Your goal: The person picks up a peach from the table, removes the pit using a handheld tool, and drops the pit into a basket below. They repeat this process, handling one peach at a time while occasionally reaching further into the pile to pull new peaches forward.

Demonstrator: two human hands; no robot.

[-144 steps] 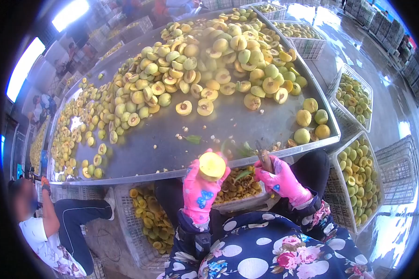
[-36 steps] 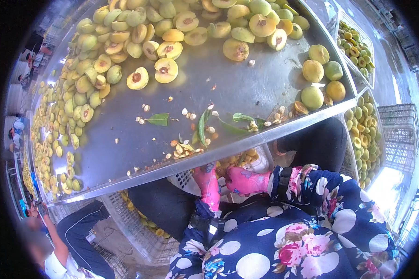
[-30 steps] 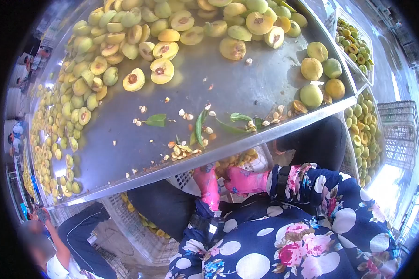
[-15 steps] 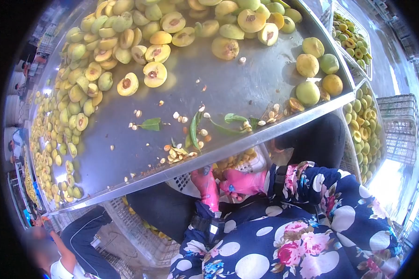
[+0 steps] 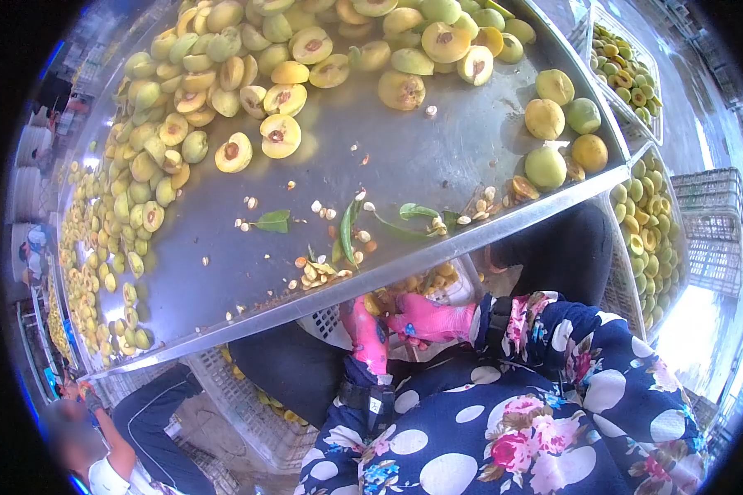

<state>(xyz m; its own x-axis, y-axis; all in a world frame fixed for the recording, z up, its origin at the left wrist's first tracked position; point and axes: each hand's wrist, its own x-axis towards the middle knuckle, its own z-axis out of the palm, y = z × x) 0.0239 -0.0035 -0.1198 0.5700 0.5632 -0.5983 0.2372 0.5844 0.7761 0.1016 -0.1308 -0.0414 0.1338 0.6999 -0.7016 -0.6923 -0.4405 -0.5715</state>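
Note:
Both my hands wear pink gloves and are close together below the front edge of the metal table. My left hand (image 5: 365,332) is closed on a piece of yellow fruit (image 5: 376,305), partly hidden by the fingers. My right hand (image 5: 431,320) is curled beside it, its fingertips close to the fruit; what it grips, if anything, is hidden. Just beyond them, under the table edge, a white basket (image 5: 464,285) holds yellow fruit pieces (image 5: 432,281).
On the metal table (image 5: 371,177) lie many halved yellow-green fruits (image 5: 281,135), several whole ones (image 5: 545,167), pits (image 5: 316,206) and leaves (image 5: 272,220). Crates of fruit (image 5: 648,239) stand at right, near stacked crates (image 5: 706,206). Another person (image 5: 111,454) sits at lower left.
My hands have shifted slightly, and yellow fruit now shows between them where the left fingers were. The table's contents appear a little further right from camera movement.

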